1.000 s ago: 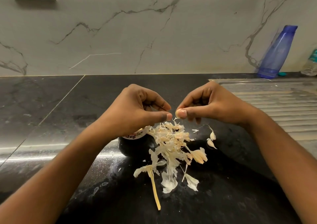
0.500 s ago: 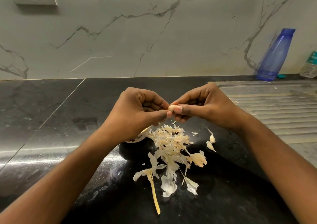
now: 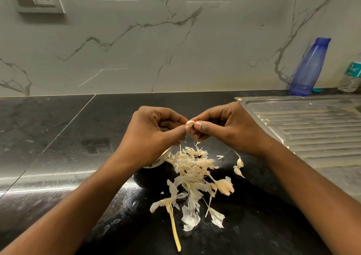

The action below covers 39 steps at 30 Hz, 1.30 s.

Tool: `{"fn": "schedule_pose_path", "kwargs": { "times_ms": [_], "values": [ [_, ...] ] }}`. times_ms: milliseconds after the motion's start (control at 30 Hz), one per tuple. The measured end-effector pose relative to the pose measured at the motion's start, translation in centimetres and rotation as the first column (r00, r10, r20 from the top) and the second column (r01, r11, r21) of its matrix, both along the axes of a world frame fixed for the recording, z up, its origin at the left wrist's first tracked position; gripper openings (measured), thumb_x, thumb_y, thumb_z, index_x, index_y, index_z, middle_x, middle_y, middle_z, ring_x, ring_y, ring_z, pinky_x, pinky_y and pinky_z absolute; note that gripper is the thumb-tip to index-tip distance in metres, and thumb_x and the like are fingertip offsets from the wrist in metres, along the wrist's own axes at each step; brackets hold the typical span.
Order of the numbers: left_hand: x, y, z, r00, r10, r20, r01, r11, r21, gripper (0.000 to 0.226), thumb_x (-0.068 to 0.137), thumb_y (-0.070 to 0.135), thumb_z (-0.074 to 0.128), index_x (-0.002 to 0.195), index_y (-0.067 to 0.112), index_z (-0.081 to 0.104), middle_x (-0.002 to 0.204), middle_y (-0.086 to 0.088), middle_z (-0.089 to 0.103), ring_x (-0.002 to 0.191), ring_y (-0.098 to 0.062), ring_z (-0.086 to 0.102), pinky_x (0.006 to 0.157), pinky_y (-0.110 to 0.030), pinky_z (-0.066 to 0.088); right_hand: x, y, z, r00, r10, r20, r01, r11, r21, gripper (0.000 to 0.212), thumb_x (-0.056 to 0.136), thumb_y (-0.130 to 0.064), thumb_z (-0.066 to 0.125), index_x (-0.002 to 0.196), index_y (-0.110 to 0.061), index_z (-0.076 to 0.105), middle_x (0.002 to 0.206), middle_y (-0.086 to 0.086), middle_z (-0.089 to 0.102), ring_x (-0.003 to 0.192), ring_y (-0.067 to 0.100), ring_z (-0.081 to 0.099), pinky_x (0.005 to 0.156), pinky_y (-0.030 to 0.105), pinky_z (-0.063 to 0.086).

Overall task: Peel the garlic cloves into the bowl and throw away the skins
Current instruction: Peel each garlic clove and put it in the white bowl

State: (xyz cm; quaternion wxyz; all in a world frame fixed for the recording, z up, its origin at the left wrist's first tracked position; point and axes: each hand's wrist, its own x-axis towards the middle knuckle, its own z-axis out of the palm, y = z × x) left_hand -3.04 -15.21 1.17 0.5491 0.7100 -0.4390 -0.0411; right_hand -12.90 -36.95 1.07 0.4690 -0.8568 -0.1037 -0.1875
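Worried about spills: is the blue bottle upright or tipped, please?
Upright: the blue bottle stands on its base, cap uppermost.

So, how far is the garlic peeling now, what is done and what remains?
Done: a pile of loose skins lies on the counter, so several cloves seem peeled. In hand: left hand and right hand pinch one clove. Left: two small cloves and a cluster still wear skin, the skins are not thrown away, and the bowl is mostly hidden.

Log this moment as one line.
step: peeling | left hand and right hand pinch one garlic clove | skins heaped on counter | bowl beside heap
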Motion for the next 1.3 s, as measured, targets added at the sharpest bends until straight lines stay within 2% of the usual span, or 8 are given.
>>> {"fn": "schedule_pose_path", "kwargs": {
  "times_ms": [267, 400, 533, 700, 867, 933, 1033, 1300],
  "values": [
    [-0.2, -0.2, -0.4, 1.000, 0.010, 0.005, -0.009, 0.999, -0.032, 0.022, 0.085, 0.022, 0.081, 0.104, 0.011, 0.080, 0.088, -0.001, 0.081, 0.079, -0.017, 0.080, 0.073, -0.031, 0.066, 0.4, 0.3, -0.2, 0.999, -0.024, 0.048, 0.026, 0.999, -0.027, 0.023, 0.098, -0.017, 0.069, 0.113, -0.002, 0.078, 0.093, 0.006, 0.080, 0.083, 0.024, 0.079, 0.076, 0.031, 0.065],
    [-0.4, -0.4, -0.7, 1.000, 0.022, -0.003, -0.022, 0.998, -0.056, 0.020, 0.088, 0.018, 0.081, 0.105, 0.008, 0.080, 0.089, -0.003, 0.082, 0.080, -0.019, 0.080, 0.075, -0.037, 0.067, 0.6, 0.6, -0.6, 0.994, -0.058, 0.091, 0.058, 0.998, 0.004, 0.017, 0.099, -0.013, 0.071, 0.108, -0.001, 0.080, 0.090, 0.006, 0.081, 0.080, 0.024, 0.079, 0.073, 0.032, 0.065],
    [-0.5, -0.4, -0.7, 1.000, 0.025, -0.016, -0.026, 0.998, -0.062, 0.020, 0.088, 0.016, 0.080, 0.105, 0.007, 0.080, 0.090, -0.003, 0.082, 0.080, -0.019, 0.080, 0.075, -0.038, 0.067, 0.6, 1.0, -0.9, 0.985, -0.093, 0.145, 0.091, 0.996, 0.019, 0.015, 0.097, -0.013, 0.073, 0.103, -0.002, 0.081, 0.087, 0.007, 0.081, 0.076, 0.024, 0.079, 0.069, 0.033, 0.066],
    [-0.5, -0.5, -0.7, 0.999, 0.019, -0.043, -0.022, 0.998, -0.066, 0.018, 0.089, 0.014, 0.079, 0.105, 0.006, 0.079, 0.090, -0.004, 0.082, 0.080, -0.019, 0.080, 0.075, -0.037, 0.067, 0.5, 1.8, -0.9, 0.972, -0.124, 0.200, 0.116, 0.992, 0.052, 0.028, 0.091, -0.031, 0.075, 0.098, -0.005, 0.082, 0.082, 0.005, 0.080, 0.070, 0.024, 0.078, 0.064, 0.037, 0.066],
    [-0.7, -0.4, -0.7, 0.996, -0.009, -0.086, 0.002, 0.997, -0.080, 0.017, 0.090, 0.009, 0.077, 0.106, 0.005, 0.079, 0.090, -0.005, 0.082, 0.080, -0.020, 0.080, 0.074, -0.031, 0.066, 0.6, 1.7, -1.2, 0.974, -0.148, 0.172, 0.131, 0.986, 0.105, 0.012, 0.094, -0.013, 0.076, 0.096, -0.002, 0.081, 0.079, 0.007, 0.079, 0.068, 0.025, 0.078, 0.063, 0.034, 0.065],
    [-0.7, -0.4, -0.6, 0.984, -0.037, -0.174, 0.019, 0.995, -0.100, 0.018, 0.090, 0.008, 0.076, 0.106, 0.003, 0.078, 0.089, -0.010, 0.081, 0.081, -0.025, 0.080, 0.074, -0.030, 0.066, 0.7, 1.5, -1.1, 0.981, -0.143, 0.134, 0.125, 0.983, 0.135, 0.009, 0.095, -0.009, 0.075, 0.096, -0.002, 0.080, 0.080, 0.009, 0.079, 0.069, 0.026, 0.078, 0.063, 0.031, 0.065],
    [-0.6, -0.3, -0.3, 0.953, -0.076, -0.293, 0.039, 0.991, -0.131, 0.026, 0.085, 0.015, 0.075, 0.107, 0.002, 0.077, 0.089, -0.015, 0.080, 0.084, -0.031, 0.079, 0.074, -0.029, 0.065, 0.6, 1.3, -0.7, 0.986, -0.126, 0.110, 0.111, 0.985, 0.135, 0.009, 0.096, -0.007, 0.073, 0.099, -0.002, 0.080, 0.083, 0.009, 0.080, 0.073, 0.026, 0.078, 0.066, 0.029, 0.064],
    [-0.5, -0.1, 0.2, 0.946, -0.103, -0.307, 0.059, 0.987, -0.150, 0.031, 0.085, 0.017, 0.073, 0.113, 0.006, 0.076, 0.090, -0.016, 0.080, 0.084, -0.032, 0.079, 0.074, -0.029, 0.065, 0.1, 1.2, -0.2, 0.990, -0.070, 0.123, 0.054, 0.990, 0.132, 0.015, 0.093, -0.009, 0.076, 0.105, 0.001, 0.079, 0.087, 0.012, 0.080, 0.075, 0.028, 0.078, 0.070, 0.032, 0.065]
  ]
}}
